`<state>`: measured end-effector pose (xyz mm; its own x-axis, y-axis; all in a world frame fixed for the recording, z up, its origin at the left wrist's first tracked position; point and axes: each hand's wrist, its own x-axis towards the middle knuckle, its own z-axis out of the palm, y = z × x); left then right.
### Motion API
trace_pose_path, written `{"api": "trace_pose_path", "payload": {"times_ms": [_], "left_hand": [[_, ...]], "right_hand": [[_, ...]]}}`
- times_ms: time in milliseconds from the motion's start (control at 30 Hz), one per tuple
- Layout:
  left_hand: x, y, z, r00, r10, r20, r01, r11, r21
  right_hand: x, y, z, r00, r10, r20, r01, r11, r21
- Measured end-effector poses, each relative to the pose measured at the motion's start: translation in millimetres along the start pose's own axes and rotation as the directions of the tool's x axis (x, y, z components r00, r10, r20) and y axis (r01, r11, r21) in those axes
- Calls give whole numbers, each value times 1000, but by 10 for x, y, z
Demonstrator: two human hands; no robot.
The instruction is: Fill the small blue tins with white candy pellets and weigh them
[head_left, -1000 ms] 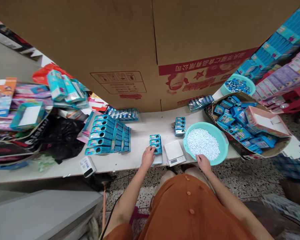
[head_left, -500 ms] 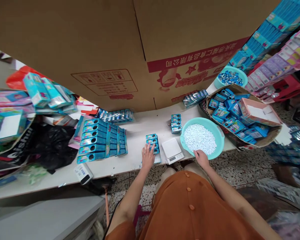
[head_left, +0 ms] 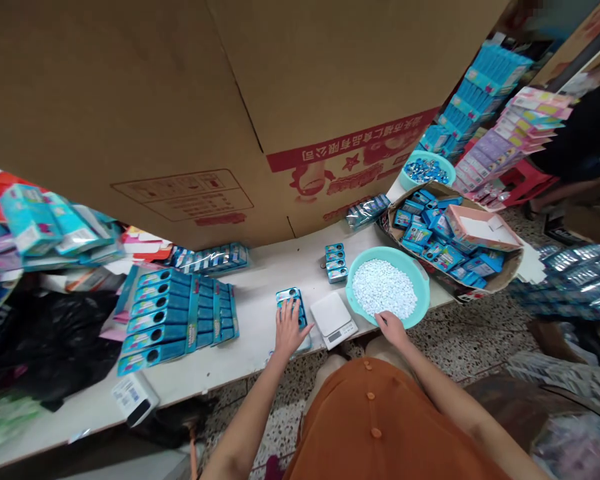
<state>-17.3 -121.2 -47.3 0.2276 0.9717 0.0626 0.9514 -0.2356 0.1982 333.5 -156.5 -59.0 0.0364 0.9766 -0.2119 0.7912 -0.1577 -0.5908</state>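
Observation:
My left hand (head_left: 289, 327) lies with fingers spread over a short row of small blue boxes (head_left: 289, 293) with round dark windows, near the table's front edge. My right hand (head_left: 392, 329) is at the near rim of a turquoise basin (head_left: 424, 293), its fingers curled in by the white tablets (head_left: 384, 287). What those fingers hold, if anything, is hidden. Between the hands sits a white digital scale (head_left: 331, 317). Behind the scale stands another short row of blue boxes (head_left: 336, 263).
A huge cardboard carton (head_left: 180, 120) walls off the table's back. Blue boxes (head_left: 163, 313) stand in rows on the left, with a white device (head_left: 133, 398) near the edge. An open carton of blue packs (head_left: 445, 233) and a second basin (head_left: 450, 175) are at the right.
The view has turned, so the table's things appear further left. My left hand's fingers have spread more over the boxes. My right hand stays at the basin's near rim.

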Motion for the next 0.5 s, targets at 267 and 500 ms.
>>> {"api": "trace_pose_path", "payload": {"times_ms": [267,500], "left_hand": [[905,775,104,994,102,-27,-105,989,-100],[1230,1033,672,998,-11,-62,7,999,-52]], "right_hand": [[-58,-59,-73,991,57,118,-78,981,180],[708,156,-503,992,-118,-36,123,964,235]]}}
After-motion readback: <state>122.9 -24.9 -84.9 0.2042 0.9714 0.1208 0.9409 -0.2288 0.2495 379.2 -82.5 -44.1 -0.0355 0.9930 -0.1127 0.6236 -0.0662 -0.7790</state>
